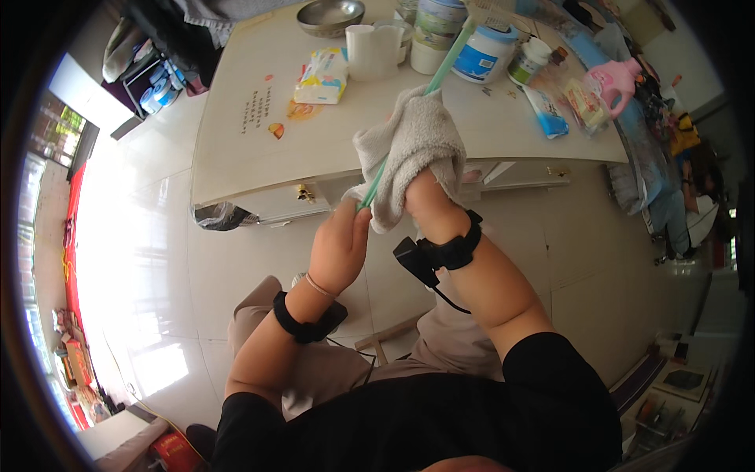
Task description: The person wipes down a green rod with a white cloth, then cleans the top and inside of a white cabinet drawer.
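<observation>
My left hand (340, 245) grips the lower end of a green plastic handle (443, 64). It slants up to a pale mesh head (491, 13), apparently that of a fly swatter, at the top of the view. A light grey terry towel (422, 127) is bunched around the middle of the handle. Under its folds, my right hand (423, 184) clasps the towel; the fingers are mostly hidden. One loose towel corner hangs beside my left fingers. Both hands are in front of the table's near edge, and the handle reaches over the tabletop.
On the table (230, 159) stand a metal bowl (330, 17), a tissue pack (321, 76), a white container (373, 52), a blue-labelled tub (483, 56), a supplement bottle (529, 61), a blue-white packet (546, 112) and a pink jug (613, 85). Another person (699, 218) is at the far right.
</observation>
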Demonstrator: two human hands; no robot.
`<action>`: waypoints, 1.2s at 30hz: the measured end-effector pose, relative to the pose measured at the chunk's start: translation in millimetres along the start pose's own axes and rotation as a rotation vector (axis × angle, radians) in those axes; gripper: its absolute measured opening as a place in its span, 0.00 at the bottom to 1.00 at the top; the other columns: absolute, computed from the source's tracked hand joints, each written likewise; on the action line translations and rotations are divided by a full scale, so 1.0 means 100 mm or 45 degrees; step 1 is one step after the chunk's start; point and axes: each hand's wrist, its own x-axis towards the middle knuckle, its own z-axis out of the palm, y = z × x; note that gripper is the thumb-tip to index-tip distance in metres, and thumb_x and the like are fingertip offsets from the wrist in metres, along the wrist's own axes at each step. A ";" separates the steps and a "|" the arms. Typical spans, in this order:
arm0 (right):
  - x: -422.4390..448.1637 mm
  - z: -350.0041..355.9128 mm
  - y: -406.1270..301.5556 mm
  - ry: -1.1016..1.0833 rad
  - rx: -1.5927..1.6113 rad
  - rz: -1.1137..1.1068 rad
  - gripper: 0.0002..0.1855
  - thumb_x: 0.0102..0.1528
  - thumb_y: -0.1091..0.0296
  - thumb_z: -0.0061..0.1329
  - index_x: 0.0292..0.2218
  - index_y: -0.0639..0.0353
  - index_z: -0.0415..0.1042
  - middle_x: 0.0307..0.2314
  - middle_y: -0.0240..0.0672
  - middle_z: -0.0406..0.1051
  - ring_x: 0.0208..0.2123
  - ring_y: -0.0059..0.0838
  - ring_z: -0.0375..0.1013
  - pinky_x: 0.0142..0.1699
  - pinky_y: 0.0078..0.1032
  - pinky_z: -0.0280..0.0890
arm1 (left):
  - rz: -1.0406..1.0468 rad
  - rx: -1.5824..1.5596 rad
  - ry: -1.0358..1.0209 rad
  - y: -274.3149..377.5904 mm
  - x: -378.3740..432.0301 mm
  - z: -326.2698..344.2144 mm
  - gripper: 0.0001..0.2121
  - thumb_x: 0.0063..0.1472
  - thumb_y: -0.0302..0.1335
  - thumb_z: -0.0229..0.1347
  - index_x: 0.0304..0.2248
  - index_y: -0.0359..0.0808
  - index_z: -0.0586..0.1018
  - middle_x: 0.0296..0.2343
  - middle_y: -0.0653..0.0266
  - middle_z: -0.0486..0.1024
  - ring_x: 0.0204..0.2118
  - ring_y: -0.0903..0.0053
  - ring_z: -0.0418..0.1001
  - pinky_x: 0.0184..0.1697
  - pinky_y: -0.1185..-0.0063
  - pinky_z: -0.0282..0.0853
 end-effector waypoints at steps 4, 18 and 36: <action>-0.34 -0.24 -0.45 -0.534 0.195 -0.080 0.14 0.52 0.63 0.42 0.38 0.61 0.63 0.30 0.38 0.68 0.34 0.32 0.69 0.38 0.24 0.65 | 0.203 0.286 0.306 -0.03 0.16 -0.15 0.06 0.56 0.26 0.46 0.31 0.33 0.64 0.20 0.50 0.68 0.24 0.54 0.67 0.25 0.66 0.61; -0.66 0.13 0.08 -0.077 0.726 -0.393 0.28 0.52 0.58 0.44 0.51 0.56 0.53 0.47 0.41 0.56 0.50 0.36 0.54 0.55 0.31 0.49 | 0.226 0.565 0.242 -0.05 0.21 -0.09 0.08 0.54 0.25 0.47 0.34 0.33 0.65 0.23 0.53 0.69 0.22 0.59 0.69 0.22 0.70 0.65; 0.18 -0.31 0.74 0.244 2.232 0.836 0.27 0.58 0.49 0.32 0.52 0.57 0.53 0.49 0.38 0.56 0.48 0.34 0.58 0.49 0.31 0.61 | 0.080 -0.005 -0.250 -0.08 -0.14 -0.05 0.09 0.59 0.32 0.47 0.29 0.34 0.66 0.14 0.62 0.65 0.14 0.73 0.63 0.18 0.80 0.58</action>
